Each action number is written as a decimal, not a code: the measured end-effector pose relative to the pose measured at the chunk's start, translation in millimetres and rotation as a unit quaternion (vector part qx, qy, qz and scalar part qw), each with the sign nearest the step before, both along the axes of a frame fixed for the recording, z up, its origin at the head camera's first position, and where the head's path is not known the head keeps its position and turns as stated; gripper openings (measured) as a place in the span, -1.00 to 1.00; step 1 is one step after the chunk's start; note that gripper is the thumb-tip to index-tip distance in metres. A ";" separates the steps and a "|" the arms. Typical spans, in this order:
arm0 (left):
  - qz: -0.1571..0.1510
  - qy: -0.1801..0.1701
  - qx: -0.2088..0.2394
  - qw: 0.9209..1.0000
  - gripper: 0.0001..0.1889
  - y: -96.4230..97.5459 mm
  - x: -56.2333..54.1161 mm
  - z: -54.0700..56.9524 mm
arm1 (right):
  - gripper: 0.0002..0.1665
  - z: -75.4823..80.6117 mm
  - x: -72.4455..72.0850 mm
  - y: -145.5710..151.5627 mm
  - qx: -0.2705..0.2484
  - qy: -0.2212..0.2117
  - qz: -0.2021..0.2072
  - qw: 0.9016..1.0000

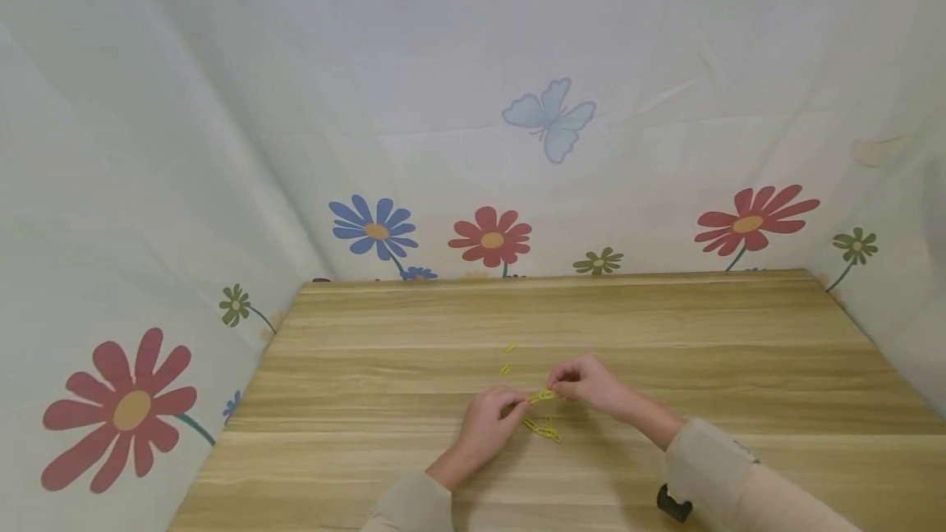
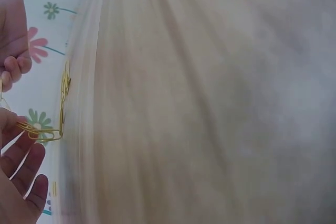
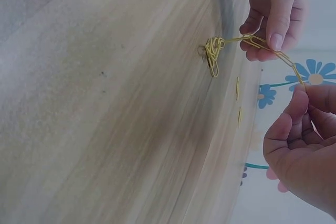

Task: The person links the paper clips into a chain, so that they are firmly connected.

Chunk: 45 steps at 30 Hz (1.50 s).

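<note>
A chain of yellow paper clips (image 3: 255, 40) stretches between the two hands, just above the table. My left hand (image 1: 489, 424) pinches the chain between thumb and fingers. At its end, my right hand (image 1: 591, 384) pinches a paper clip (image 3: 300, 78) between thumb and forefinger, the other fingers curled. From the left hand the rest of the chain drops to a small tangled heap (image 1: 545, 432) on the tabletop, also seen in the right wrist view as a bunched pile (image 3: 212, 51). In the left wrist view, linked clips (image 2: 62, 103) hang beside the left fingers.
Two loose yellow paper clips, a nearer clip (image 1: 506, 369) and a farther clip (image 1: 510, 347), lie beyond the hands on the wood-grain table (image 1: 355, 368). A small black object (image 1: 674, 504) is beneath the right sleeve. Flower-printed cloth (image 1: 414, 130) surrounds the table's back and sides.
</note>
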<state>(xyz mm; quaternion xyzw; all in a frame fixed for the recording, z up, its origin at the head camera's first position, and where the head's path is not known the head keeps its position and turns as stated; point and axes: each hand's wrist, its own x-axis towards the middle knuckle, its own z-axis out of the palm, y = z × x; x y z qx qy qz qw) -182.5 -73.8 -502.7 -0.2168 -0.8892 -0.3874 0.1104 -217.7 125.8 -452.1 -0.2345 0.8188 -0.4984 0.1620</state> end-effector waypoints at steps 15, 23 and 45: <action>-0.050 -0.089 -0.043 0.994 -0.68 -0.1 0.7 9.9 | -0.85 3.6 3.5 -5.7 -0.003 -0.012 0.005 1.000; -0.074 -0.098 -0.045 0.991 -0.62 3.0 -0.3 17.7 | -0.85 3.0 4.3 -7.0 -0.012 -0.021 0.018 1.000; -0.063 -0.132 0.027 0.989 -0.76 2.7 -3.0 13.6 | -0.85 1.3 3.4 -10.1 -0.017 -0.030 0.025 0.999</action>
